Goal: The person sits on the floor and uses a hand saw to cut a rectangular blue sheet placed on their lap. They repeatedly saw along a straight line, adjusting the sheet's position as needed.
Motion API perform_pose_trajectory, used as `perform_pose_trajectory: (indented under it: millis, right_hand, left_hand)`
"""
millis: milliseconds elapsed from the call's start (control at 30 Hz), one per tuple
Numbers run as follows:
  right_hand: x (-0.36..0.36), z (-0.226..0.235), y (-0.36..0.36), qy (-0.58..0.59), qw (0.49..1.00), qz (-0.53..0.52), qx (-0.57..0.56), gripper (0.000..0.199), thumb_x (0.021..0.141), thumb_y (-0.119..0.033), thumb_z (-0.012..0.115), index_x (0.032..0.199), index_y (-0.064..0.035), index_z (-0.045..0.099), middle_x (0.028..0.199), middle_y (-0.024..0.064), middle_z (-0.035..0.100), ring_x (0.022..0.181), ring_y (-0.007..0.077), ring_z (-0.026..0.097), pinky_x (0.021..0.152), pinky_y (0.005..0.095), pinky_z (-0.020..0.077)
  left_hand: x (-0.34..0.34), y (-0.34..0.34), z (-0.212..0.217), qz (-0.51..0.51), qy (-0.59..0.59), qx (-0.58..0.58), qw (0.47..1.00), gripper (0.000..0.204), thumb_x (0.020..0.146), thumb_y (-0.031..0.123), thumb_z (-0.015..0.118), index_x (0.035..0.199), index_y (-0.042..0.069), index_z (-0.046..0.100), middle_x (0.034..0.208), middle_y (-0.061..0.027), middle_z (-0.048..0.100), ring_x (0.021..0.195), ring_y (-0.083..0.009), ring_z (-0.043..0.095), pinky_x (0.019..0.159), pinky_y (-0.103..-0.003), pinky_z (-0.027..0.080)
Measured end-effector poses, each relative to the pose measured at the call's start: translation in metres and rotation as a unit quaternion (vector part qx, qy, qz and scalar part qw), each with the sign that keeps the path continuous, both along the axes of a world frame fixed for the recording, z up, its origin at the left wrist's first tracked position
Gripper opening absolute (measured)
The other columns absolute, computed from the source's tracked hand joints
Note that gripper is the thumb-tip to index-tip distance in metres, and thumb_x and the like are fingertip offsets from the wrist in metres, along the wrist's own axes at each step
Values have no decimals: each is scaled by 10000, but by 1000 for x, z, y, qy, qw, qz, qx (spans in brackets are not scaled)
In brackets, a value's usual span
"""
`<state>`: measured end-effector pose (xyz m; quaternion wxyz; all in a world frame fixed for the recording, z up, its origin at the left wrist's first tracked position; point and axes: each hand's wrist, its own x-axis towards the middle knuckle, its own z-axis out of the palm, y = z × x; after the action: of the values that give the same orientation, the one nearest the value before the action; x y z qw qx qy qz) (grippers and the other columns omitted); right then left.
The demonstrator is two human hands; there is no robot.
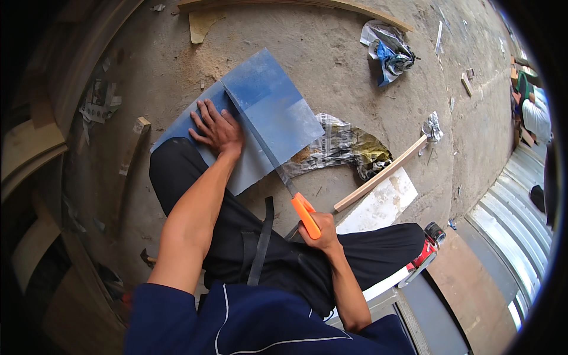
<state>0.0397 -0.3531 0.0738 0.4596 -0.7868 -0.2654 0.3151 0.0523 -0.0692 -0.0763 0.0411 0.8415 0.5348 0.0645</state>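
Note:
A blue-faced board point(275, 100) lies before me, its near left part beside my left knee. My left hand point(218, 129) rests flat on that part, fingers spread. In my right hand point(322, 232) is the orange handle of a hand saw point(264, 148). Its long dark blade runs up and left across the board to a short slit near the far edge. The part of the board right of the blade looks brighter blue than the part under my left hand. Whether the teeth sit inside a cut along the blade's whole length is hard to make out.
Crumpled newspaper point(337, 139) lies beside the board's right corner. A wooden strip point(381, 173) and a white panel point(384, 201) are near my right knee. Another crumpled paper bundle point(389, 52) sits farther off. A red tool point(421, 260) stands by my knee. At the far right is another person point(535, 115).

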Motion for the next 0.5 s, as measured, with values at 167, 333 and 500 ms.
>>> perform_pose_trajectory:
  millis: [167,333,500]
  right_hand:
    - [26,-36,48,-22,999,30,16,144,705,-137,684,739,-36,587,632,153,575,547,364,567,525,411,468]
    - [20,-33,35,-23,999,16,21,132,707,-138,681,751,-45,598,635,153,578,557,365,570,528,413,470]
    - [6,-12,-8,-1,1000,12,-8,134,706,-143,686,773,-50,617,649,149,591,582,374,576,540,416,477]
  left_hand:
    - [2,3,-12,-5,20,14,1000,526,993,341,346,1485,161,294,1573,7,219,1459,-293,132,1125,-582,49]
    - [1,7,-5,15,7,-7,1000,520,994,339,334,1481,158,303,1566,1,239,1455,-297,145,1129,-575,50]
    - [1,5,-4,-2,10,7,1000,563,988,374,330,1487,119,278,1563,-26,236,1456,-312,130,1131,-574,40]
